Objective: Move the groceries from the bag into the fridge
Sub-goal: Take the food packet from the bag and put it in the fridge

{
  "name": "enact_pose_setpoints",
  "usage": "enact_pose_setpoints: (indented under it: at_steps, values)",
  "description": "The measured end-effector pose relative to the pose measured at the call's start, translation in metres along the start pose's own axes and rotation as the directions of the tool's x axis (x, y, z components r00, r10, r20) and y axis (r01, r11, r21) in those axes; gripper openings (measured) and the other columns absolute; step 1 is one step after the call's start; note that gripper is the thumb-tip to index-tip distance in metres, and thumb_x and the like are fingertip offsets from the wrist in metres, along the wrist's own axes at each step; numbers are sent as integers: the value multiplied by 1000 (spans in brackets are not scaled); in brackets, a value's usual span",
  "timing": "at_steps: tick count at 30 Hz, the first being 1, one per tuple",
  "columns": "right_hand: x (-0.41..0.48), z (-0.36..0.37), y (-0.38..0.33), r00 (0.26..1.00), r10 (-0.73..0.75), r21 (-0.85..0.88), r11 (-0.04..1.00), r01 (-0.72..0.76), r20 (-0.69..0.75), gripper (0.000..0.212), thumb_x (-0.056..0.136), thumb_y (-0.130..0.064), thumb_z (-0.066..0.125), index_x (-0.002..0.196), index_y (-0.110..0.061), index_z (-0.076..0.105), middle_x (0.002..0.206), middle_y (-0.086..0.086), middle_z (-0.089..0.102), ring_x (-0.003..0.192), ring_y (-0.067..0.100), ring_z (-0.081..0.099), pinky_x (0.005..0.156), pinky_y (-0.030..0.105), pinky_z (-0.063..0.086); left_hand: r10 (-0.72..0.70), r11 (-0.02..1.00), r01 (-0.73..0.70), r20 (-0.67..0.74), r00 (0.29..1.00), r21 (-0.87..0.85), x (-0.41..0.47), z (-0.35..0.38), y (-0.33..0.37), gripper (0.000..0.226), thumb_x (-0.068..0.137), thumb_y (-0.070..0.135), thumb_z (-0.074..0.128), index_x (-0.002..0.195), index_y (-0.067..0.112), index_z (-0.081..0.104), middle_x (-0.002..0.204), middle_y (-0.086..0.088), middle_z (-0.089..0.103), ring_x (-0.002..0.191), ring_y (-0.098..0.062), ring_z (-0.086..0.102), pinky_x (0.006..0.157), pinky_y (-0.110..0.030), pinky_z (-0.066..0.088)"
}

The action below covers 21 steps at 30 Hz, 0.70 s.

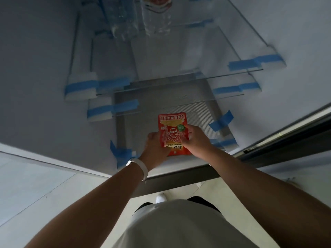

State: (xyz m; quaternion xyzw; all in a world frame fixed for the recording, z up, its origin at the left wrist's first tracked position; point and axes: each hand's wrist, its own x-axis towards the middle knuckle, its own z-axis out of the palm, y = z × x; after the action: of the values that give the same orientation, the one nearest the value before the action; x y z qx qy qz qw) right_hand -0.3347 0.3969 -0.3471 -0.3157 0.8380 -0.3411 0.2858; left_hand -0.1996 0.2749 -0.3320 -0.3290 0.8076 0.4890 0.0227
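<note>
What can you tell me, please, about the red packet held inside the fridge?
The red packet is a flat, glossy pouch, seemingly plastic, printed with a mask-like face, yellow food, a green round badge and text. The left hand grips its left edge, the right hand its right edge, over the ribbed grey panel low in the fridge; whether it rests there is unclear.

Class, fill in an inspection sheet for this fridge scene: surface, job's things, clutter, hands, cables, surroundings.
Surface: ribbed grey panel low in the fridge, below the glass shelves.
Job's things: red packet held over the panel; bag not seen.
Clutter: two clear bottles higher up; blue tape at shelf edges.
Hands: left hand and right hand each grip one side of the packet.
Cables: nothing seen.
Surroundings: pale tiled floor, white shoe.
</note>
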Motion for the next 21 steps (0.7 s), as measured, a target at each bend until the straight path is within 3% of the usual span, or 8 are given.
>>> enact_pose_setpoints:
  at_steps: [4,6,11,16,21]
  values:
    - [-7,-4,3,999,-29,-156,987,26,-16,55,86,-32,68,135,-19,49,122,0,53,105,10,56,93,27,51,4,995,-6,16,1000,103,2,-3,-8,46,90,13,67,133,17,53,127,-5,39,128,-27,42,115,-35,34]
    - [-11,-4,6,995,-100,-253,962,101,18,57,85,-32,70,135,-18,47,126,2,49,110,14,52,98,29,47,82,977,-84,20,996,198,2,-3,-16,51,90,16,66,140,15,51,141,-7,41,133,-26,38,114,-32,30]
    - [-18,-2,12,961,-243,-468,840,275,129,63,85,-44,68,138,-20,44,141,3,42,126,21,42,107,40,41,268,821,-281,98,958,497,6,-4,-33,62,89,46,51,145,21,50,151,-8,45,136,-31,41,112,-49,36]
    - [-4,-3,16,929,-354,-569,744,351,110,57,88,-42,64,135,-15,47,136,6,48,122,23,49,101,41,46,361,757,-346,85,929,554,18,-4,-35,59,92,43,57,145,18,49,149,-10,48,135,-34,44,110,-54,37]
    - [23,-7,16,914,-398,-602,712,362,78,50,90,-36,59,132,-9,50,131,11,52,115,28,53,92,45,51,373,688,-339,88,924,641,43,-6,-27,57,99,40,53,150,17,42,154,-8,41,138,-30,38,111,-48,34]
